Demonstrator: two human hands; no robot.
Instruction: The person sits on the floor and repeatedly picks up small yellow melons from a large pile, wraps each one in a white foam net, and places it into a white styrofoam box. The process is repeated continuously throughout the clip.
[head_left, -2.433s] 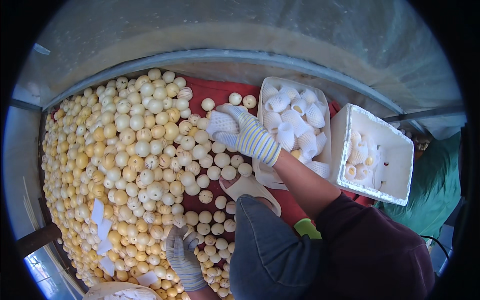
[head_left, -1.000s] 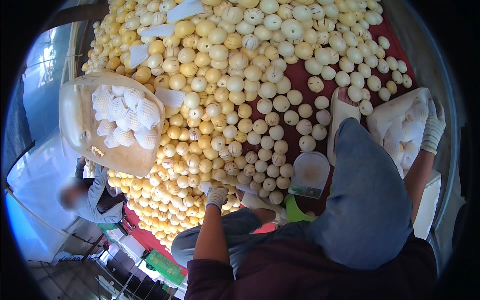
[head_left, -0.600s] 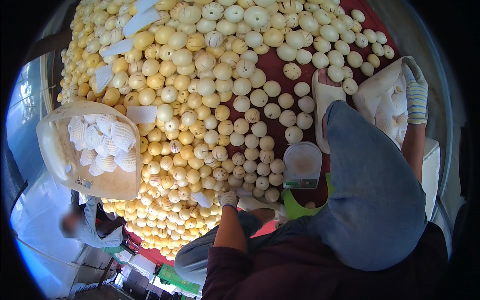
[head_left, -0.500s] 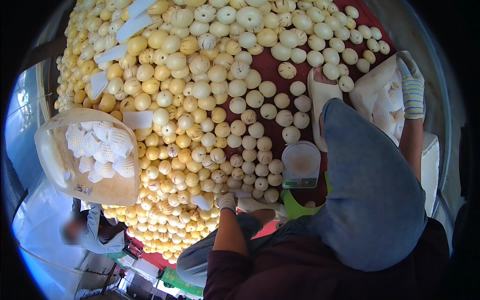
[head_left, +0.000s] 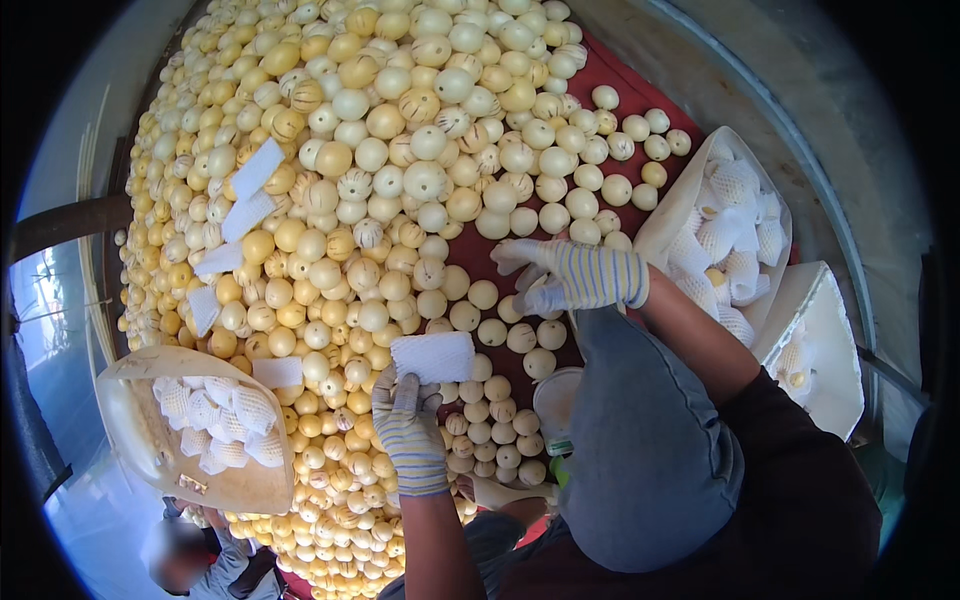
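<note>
My left hand (head_left: 410, 435), in a blue-and-yellow striped white glove, pinches a flat white foam net sleeve (head_left: 432, 358) above the fruit. Round pale-yellow pepino melons (head_left: 385, 121), some with purple streaks, are heaped in front of me. My right hand (head_left: 585, 274), gloved the same way, hangs over the near right part of the melons. Its fingers stretch to the left with gaps between them, and I see nothing held in them. Just below it is my bent knee.
A tub (head_left: 120, 420) of foam-wrapped melons stands on the left. Another tub (head_left: 655, 235) of wrapped melons is on the right, beside a white foam box (head_left: 845, 365). My knee partly hides a small scale (head_left: 555, 400). Loose sleeves (head_left: 247, 215) lie on the heap. A person (head_left: 215, 570) is at lower left.
My left hand has risen from near my foot and now has a foam sleeve. My right hand has left the right-hand tub and come in over the melons. The whole view has shifted.
</note>
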